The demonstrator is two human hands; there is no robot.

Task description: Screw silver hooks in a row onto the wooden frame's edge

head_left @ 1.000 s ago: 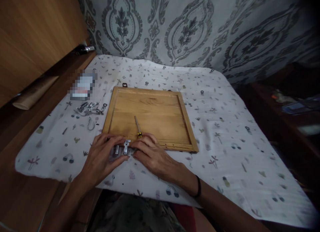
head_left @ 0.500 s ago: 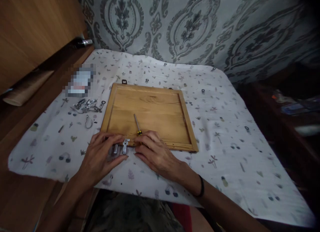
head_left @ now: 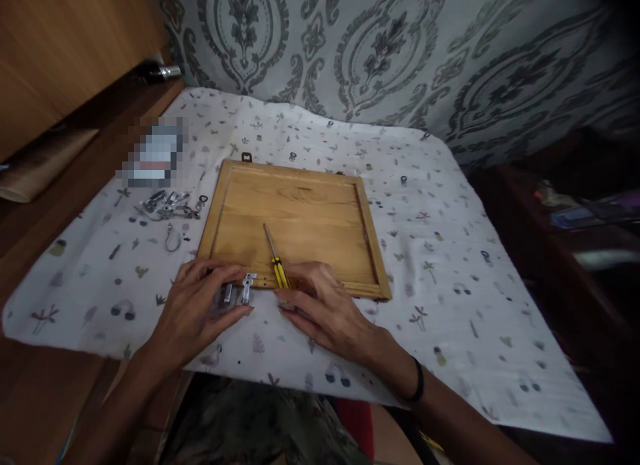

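Observation:
A shallow wooden panel with a raised rim point(head_left: 295, 211) lies on the cloth. At its near edge my left hand point(head_left: 195, 301) is closed, thumb and fingers gripping a silver metal latch point(head_left: 247, 288) against the rim. A second small metal piece point(head_left: 229, 293) shows beside the latch, under the same hand. My right hand point(head_left: 325, 308) is just to the right of the latch with fingers curled together; anything between the fingertips is hidden. A screwdriver point(head_left: 279, 271) with a yellow and black handle lies on the panel, its handle beside my right fingers.
A heap of metal latches and hooks point(head_left: 170, 205) lies left of the panel, with a loose hook point(head_left: 173, 239) nearby. A blurred-out flat item point(head_left: 155, 155) rests farther back. Patterned white cloth point(head_left: 450, 305) covers the table; a wooden cabinet point(head_left: 75, 45) stands left.
My right hand has shifted right, away from the latch, uncovering more of the screwdriver's handle. My left hand stays at the latch. The view has shifted slightly.

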